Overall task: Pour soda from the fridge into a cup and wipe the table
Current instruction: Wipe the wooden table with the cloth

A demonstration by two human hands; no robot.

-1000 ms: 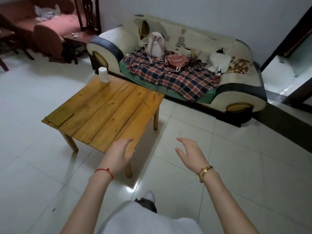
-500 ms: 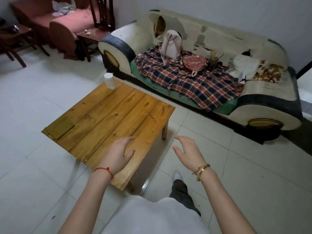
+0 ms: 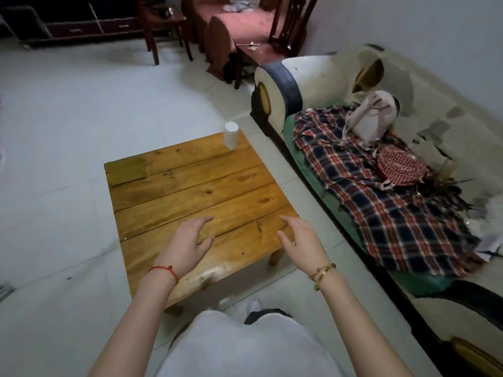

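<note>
A low wooden table (image 3: 190, 186) of several planks stands in front of me on the tiled floor. A white cup (image 3: 231, 135) stands upside down near its far edge. My left hand (image 3: 187, 244) hovers over the table's near planks, fingers apart and holding nothing. My right hand (image 3: 302, 240) hovers over the table's near right corner, also spread and holding nothing. No soda, fridge or cloth is in view.
A worn cream sofa (image 3: 313, 77) with a plaid blanket (image 3: 381, 191), a pale bag (image 3: 373, 118) and a red checked pouch (image 3: 400, 167) runs along the right. A red armchair (image 3: 234, 31), dark wooden chairs and a low cabinet (image 3: 81, 25) stand at the back.
I have stepped closer and turned left, so the table now lies straight ahead and the sofa to the right. Both hands now hover over the table's near edge.
</note>
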